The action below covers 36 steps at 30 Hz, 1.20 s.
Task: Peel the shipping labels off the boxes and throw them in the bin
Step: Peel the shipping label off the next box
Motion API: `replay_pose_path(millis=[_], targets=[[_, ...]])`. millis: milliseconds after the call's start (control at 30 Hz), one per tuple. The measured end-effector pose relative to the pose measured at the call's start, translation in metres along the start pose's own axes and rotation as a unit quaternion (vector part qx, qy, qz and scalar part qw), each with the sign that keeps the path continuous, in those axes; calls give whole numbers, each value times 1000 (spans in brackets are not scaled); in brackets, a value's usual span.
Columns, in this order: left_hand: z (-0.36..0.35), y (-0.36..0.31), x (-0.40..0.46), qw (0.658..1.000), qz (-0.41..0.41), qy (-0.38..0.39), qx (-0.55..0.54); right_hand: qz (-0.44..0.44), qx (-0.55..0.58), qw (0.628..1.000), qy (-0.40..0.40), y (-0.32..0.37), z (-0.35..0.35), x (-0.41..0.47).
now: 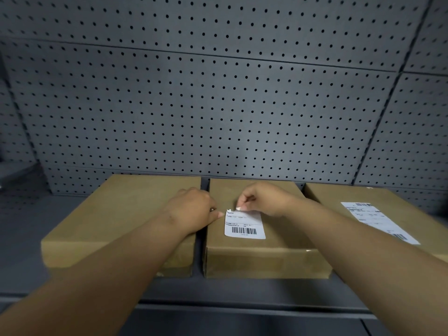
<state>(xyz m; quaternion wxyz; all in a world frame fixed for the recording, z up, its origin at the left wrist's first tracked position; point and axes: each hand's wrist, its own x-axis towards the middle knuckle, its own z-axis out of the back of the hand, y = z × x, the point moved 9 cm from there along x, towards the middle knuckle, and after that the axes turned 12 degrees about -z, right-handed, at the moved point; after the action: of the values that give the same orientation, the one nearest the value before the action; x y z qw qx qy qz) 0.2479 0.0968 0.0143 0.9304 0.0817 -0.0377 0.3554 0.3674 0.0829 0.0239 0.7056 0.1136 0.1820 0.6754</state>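
Three brown cardboard boxes lie side by side on a dark shelf. The middle box (257,258) carries a white shipping label (244,226) with a barcode; its top left corner is curled up. My right hand (261,200) pinches the label's top edge with its fingertips. My left hand (194,209) rests across the gap between the left box (116,214) and the middle box, a fingertip touching the label's left edge. The left box shows no label on top. The right box (339,197) bears a long white label (378,221), flat and untouched.
A grey pegboard wall (218,105) rises right behind the boxes. The dark shelf (29,238) extends to the left of the boxes and has a front lip (242,301) below them. No bin is in view.
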Motion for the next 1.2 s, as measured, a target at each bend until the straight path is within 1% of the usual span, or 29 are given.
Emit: replay_pose_path(millis=[100, 233, 300, 433, 600, 667, 733, 800, 867, 933, 1000, 1100, 1167, 1200], targets=[[1, 1, 1, 1000, 3, -5, 1, -6, 11, 1000, 5, -9, 6, -4], [2, 1, 3, 1000, 9, 0, 0, 3, -33, 999, 7, -1, 3, -6], [1, 1, 3, 1000, 10, 4, 1, -13, -20, 1000, 7, -16, 18, -14], [1, -1, 2, 1000, 9, 9, 4, -57, 41, 998, 2, -50, 51, -30], [1, -5, -1, 1000, 11, 11, 17, -68, 21, 997, -4, -49, 57, -27], [0, -6, -3, 1000, 12, 14, 18, -82, -10, 996, -37, -55, 69, -28], [-1, -5, -4, 1000, 15, 14, 17, -111, -32, 988, -101, -63, 96, -35], [-1, -4, -5, 1000, 18, 13, 10, -128, -11, 981, -145, -63, 121, -46], [1, -3, -5, 1000, 22, 8, -3, -112, 26, 980, -164, -50, 131, -52], [9, -3, -6, 999, 30, -17, -30, -83, 73, 980, -163, -31, 125, -54], [25, -2, -9, 994, 42, -77, -71, -61, 107, 981, -152, -14, 108, -51], [52, -3, -15, 968, 60, -188, -155, -22, 162, 978, -127, 8, 84, -43], [63, -6, -16, 955, 57, -232, -177, -4, 193, 975, -112, 20, 70, -41], [66, -8, -17, 951, 56, -240, -186, 1, 201, 973, -110, 26, 65, -40]])
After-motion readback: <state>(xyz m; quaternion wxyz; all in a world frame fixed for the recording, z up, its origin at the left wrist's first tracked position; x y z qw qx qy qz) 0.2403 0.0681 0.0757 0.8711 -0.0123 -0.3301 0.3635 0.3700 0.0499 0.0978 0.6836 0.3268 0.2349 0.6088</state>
